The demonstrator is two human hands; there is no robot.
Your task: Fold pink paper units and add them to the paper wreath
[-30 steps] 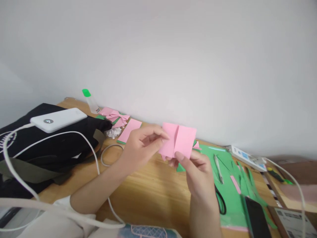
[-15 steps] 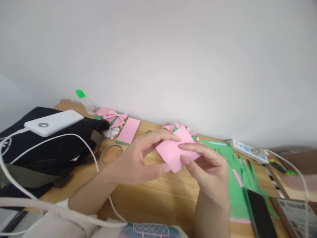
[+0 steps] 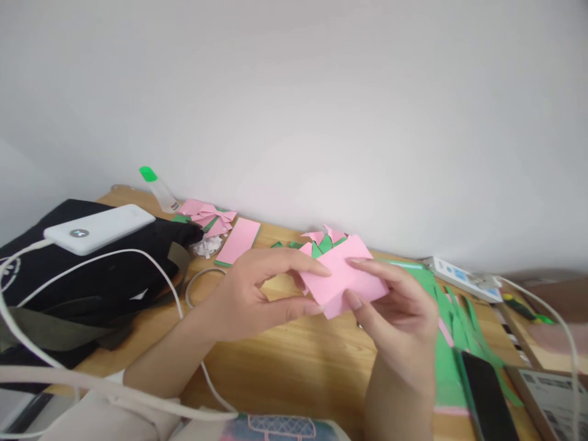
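Observation:
A folded piece of pink paper (image 3: 342,272) is held up over the wooden table (image 3: 294,367), between both hands. My left hand (image 3: 271,294) pinches its left edge between fingers and thumb. At the right part of the same paper, my right hand (image 3: 399,312) has its thumb in front and its fingertips on the upper face. Behind the paper lie green and pink paper pieces (image 3: 325,244), partly hidden. To the left rests a flat pink paper stack (image 3: 239,241), beside a heap of folded pink and green pieces (image 3: 211,215).
At left, a white power bank (image 3: 101,229) lies on a black bag (image 3: 133,275), with white cables crossing in front. A glue bottle (image 3: 160,193) leans at the wall. On the right are green sheets (image 3: 448,367), a phone (image 3: 487,398) and a power strip (image 3: 462,280).
Both hands are still on the pink paper. The paper and my right hand have shifted slightly right, showing more of the green and pink pieces behind.

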